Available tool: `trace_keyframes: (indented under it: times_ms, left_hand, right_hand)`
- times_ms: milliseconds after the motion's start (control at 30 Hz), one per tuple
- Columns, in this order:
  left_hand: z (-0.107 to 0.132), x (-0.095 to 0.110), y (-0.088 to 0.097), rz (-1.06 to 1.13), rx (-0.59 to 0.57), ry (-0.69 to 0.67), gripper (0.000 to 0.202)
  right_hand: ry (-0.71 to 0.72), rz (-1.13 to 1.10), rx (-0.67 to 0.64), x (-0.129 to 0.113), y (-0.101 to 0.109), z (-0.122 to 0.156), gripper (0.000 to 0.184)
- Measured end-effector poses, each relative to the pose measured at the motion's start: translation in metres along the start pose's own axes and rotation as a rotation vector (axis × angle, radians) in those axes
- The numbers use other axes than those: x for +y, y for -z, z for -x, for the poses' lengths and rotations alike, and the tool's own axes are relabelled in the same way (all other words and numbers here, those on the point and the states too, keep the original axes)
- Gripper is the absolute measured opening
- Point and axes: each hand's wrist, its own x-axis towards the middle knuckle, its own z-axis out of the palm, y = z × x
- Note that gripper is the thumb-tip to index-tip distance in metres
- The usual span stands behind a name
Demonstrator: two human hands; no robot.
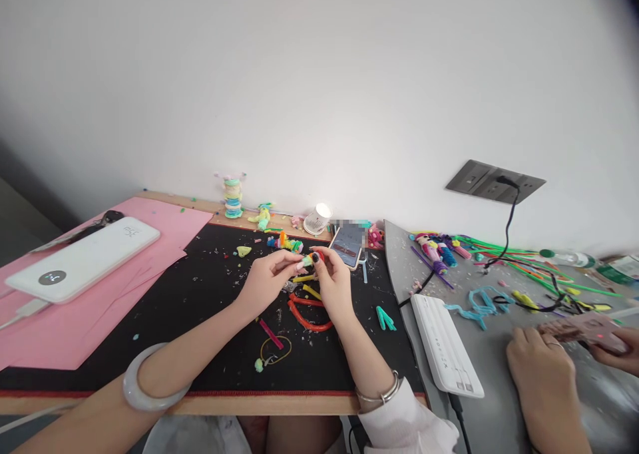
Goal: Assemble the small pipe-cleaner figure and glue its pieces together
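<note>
Both my hands meet over the black mat (pixel 210 307). My left hand (pixel 267 277) and my right hand (pixel 333 282) pinch one small craft piece (pixel 312 259) of green, yellow and red pipe cleaner between their fingertips. Below them lie a bent red pipe cleaner (pixel 307 314), short yellow pieces (pixel 310 291) and a pink stick (pixel 271 333). A pale bangle (pixel 144 384) is on my left wrist, a thin bracelet (pixel 380 394) on my right.
A white power bank (pixel 82 257) rests on pink paper (pixel 74 321) at left. A phone (pixel 348 244), a small lit cup (pixel 318 218) and little figures (pixel 232 196) stand by the wall. At right, another person's hands (pixel 544 367) hold a phone (pixel 582 329) near a white power bank (pixel 444 344) and loose pipe cleaners (pixel 529 267).
</note>
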Motion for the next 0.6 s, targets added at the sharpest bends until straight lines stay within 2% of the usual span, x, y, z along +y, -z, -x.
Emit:
trace_keyframes:
  times_ms: [133,267,400,600]
  left_hand:
    - [0.000,0.008,0.001,0.031,0.034,0.000,0.029]
    - [-0.002,0.011,0.004,0.022,0.162,-0.002,0.022]
    - [-0.005,0.008,0.009,-0.020,0.266,0.017,0.027]
    - [-0.010,0.005,0.012,0.075,0.288,-0.047,0.037]
  right_hand:
    - [-0.048,-0.043,0.101,0.000,0.003,-0.001,0.026]
    - [-0.045,-0.048,0.142,0.001,0.004,-0.001,0.025]
    - [-0.047,-0.062,0.152,0.000,0.004,-0.002,0.025]
    - [-0.060,-0.057,0.162,-0.001,0.005,-0.002,0.025]
